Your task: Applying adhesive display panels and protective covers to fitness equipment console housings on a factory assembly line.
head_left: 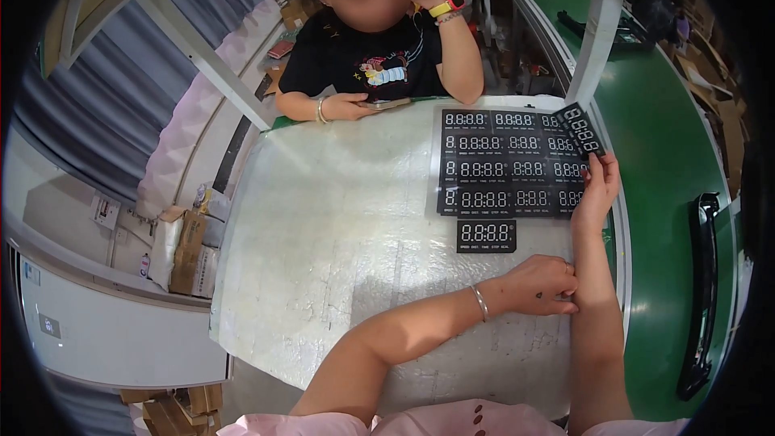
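Note:
My right hand (596, 191) pinches a black digital display panel (580, 131) with white segment digits. The panel is held tilted over the right end of several similar black panels (484, 169), laid in rows on the white-covered table. A single panel (486, 236) lies just in front of those rows. My left hand (539, 284), with a silver bangle at the wrist, is curled closed against my right forearm. Nothing shows in its fingers, though the fingertips are partly hidden.
Across the table (323, 258), a person in a black shirt (379, 64) leans on it with a phone (387, 103) in one hand. A green surface (658, 218) with a long black plastic part (701, 299) runs along the right. A white post (599, 28) stands at the far right corner.

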`<state>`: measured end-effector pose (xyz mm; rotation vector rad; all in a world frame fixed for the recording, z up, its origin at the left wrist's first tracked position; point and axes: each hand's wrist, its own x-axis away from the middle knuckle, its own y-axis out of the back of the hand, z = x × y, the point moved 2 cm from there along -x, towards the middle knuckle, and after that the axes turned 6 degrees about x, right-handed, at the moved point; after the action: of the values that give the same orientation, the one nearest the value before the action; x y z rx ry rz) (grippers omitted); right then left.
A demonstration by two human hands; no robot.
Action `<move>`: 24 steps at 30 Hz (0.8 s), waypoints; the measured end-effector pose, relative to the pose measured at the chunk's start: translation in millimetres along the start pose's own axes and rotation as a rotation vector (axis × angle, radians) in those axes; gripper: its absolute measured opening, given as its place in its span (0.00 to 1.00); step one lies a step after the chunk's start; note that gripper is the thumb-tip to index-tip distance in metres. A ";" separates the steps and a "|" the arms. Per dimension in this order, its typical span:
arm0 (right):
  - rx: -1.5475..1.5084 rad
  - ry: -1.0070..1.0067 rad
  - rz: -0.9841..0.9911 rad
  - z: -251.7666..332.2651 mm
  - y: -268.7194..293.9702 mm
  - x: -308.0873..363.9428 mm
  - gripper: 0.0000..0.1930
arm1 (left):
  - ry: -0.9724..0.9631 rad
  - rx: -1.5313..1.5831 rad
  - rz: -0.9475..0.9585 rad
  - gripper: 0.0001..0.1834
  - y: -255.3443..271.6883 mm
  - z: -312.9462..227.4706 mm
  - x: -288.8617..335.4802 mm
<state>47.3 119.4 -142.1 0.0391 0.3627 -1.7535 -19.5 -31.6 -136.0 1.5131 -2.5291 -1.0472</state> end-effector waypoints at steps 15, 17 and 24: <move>0.079 -0.088 0.465 2.0 -9.8 37.1 0.08 | 0.072 0.041 -0.043 0.09 -9.8 8.1 1.1; 0.077 -0.055 0.462 -1.2 -10.7 36.0 0.11 | 0.053 0.006 -0.056 0.09 -10.4 7.6 0.9; 0.074 -0.035 0.466 -6.0 -10.1 35.9 0.12 | 0.038 0.021 -0.072 0.09 -9.4 8.2 0.3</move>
<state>28.7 88.6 -153.6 0.1350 0.2393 -1.3041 -15.1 -30.3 -147.6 1.6246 -2.4860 -0.9928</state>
